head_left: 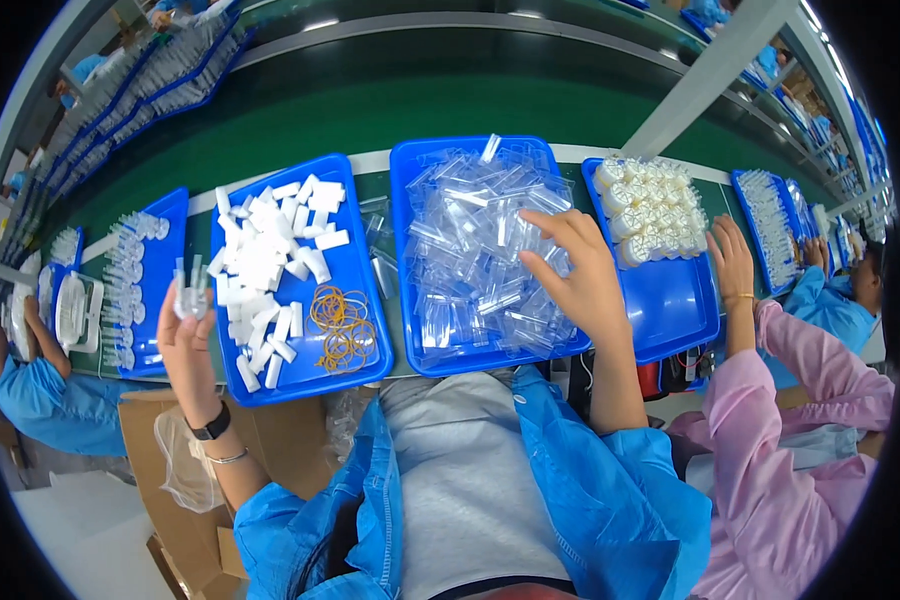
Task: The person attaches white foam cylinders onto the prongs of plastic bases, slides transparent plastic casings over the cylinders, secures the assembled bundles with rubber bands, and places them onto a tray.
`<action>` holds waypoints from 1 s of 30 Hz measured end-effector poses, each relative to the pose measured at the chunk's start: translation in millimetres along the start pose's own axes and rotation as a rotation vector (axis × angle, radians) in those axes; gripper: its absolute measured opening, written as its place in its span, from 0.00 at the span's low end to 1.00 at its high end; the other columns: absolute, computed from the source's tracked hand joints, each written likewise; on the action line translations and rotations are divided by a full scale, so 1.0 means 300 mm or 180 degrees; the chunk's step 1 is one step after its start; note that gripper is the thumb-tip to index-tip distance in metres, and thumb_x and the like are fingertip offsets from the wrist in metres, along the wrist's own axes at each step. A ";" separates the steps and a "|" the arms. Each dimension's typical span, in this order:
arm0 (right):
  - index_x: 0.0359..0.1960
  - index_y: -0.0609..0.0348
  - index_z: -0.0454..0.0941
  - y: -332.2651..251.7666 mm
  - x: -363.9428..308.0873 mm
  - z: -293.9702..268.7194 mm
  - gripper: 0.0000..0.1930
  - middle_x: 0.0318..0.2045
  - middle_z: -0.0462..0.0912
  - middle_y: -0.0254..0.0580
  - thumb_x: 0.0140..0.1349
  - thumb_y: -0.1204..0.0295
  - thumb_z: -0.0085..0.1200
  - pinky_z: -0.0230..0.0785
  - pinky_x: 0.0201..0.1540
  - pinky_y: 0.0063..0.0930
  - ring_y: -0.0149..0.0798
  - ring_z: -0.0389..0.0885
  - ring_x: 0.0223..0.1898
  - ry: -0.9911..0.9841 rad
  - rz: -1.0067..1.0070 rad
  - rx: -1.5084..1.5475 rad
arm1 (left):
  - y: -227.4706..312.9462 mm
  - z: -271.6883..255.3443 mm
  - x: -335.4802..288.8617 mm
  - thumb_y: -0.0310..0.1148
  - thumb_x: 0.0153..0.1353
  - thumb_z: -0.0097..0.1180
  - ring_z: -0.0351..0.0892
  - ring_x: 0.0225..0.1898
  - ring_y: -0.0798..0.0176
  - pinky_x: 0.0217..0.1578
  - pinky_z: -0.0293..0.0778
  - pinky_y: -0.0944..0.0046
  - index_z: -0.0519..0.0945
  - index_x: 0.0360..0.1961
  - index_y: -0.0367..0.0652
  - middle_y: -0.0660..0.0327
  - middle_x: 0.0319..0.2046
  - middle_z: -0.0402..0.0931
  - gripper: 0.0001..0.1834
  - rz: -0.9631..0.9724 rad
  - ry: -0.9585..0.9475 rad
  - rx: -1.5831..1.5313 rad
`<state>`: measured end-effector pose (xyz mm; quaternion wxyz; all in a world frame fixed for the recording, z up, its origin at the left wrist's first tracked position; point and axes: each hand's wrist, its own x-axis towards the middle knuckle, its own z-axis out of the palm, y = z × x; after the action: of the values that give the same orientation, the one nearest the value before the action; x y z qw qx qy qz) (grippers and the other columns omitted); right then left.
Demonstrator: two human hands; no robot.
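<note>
My left hand is closed on a clear plastic part with upright prongs, held up at the left edge of a blue tray. White cylinders lie heaped in that tray, with tan rubber bands in its near right corner. Over the middle blue tray, my right hand hangs with thumb and index finger apart and nothing visible between them. Beneath it is a pile of short clear plastic tubes.
At right, a co-worker's hand is beside a blue tray with white round parts. Clear pronged parts stand in rows at left. A metal post rises past the green conveyor belt. A cardboard box sits below.
</note>
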<state>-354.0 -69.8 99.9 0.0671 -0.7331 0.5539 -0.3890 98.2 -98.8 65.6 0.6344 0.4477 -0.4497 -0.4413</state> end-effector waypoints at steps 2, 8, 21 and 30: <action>0.44 0.55 0.78 -0.038 0.013 0.046 0.16 0.32 0.75 0.41 0.52 0.73 0.60 0.67 0.38 0.34 0.45 0.74 0.36 -0.0363 0.0076 0.0418 | -0.008 0.043 -0.068 0.27 0.56 0.54 0.74 0.51 0.57 0.46 0.75 0.65 0.62 0.60 0.32 0.52 0.53 0.70 0.30 -0.0077 -0.0137 -0.0124; 0.44 0.55 0.78 -0.193 0.044 0.222 0.15 0.34 0.76 0.42 0.54 0.72 0.57 0.70 0.39 0.33 0.43 0.75 0.37 -0.1396 -0.0850 0.0844 | -0.072 0.128 -0.193 0.41 0.52 0.65 0.76 0.47 0.60 0.40 0.76 0.69 0.65 0.57 0.30 0.49 0.52 0.71 0.37 -0.0082 -0.0264 -0.0536; 0.42 0.59 0.66 -0.310 0.245 0.650 0.20 0.37 0.78 0.48 0.52 0.65 0.60 0.74 0.33 0.39 0.50 0.80 0.36 -0.1662 -0.0787 -0.0292 | -0.196 0.172 -0.338 0.49 0.46 0.66 0.79 0.37 0.64 0.35 0.78 0.70 0.71 0.52 0.29 0.53 0.41 0.78 0.39 -0.0343 0.0409 -0.1234; 0.36 0.60 0.77 -0.279 0.254 0.597 0.11 0.34 0.79 0.48 0.52 0.71 0.57 0.73 0.36 0.37 0.47 0.80 0.34 -0.1260 -0.0735 0.0214 | -0.214 0.200 -0.360 0.47 0.49 0.66 0.80 0.37 0.65 0.34 0.78 0.70 0.73 0.50 0.31 0.54 0.41 0.78 0.35 -0.0394 0.0278 -0.1557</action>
<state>-168.7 -163.7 58.8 0.1538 -0.8510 0.4291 -0.2610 7.8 -18.5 -3.7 0.7145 0.3262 -0.2736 -0.5552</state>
